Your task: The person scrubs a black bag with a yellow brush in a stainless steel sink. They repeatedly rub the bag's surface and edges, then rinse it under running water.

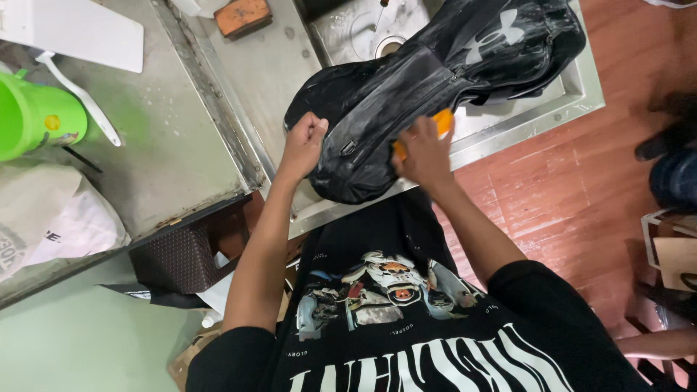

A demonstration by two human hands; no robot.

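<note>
A wet, soapy black bag [435, 65] with a zip lies across a steel sink [581, 94], hanging over its near rim. My left hand [303, 141] grips the bag's near left edge in a fist. My right hand [423, 154] presses an orange brush [441, 122] onto the bag near the zip; most of the brush is hidden under my fingers.
A brown block [243, 14] sits on the steel drainboard [261, 72]. On the worktop to the left stand a green plastic jug [36, 116], a white long-handled tool [76, 94] and a white sack [51, 218]. Red floor tiles [566, 189] lie to the right.
</note>
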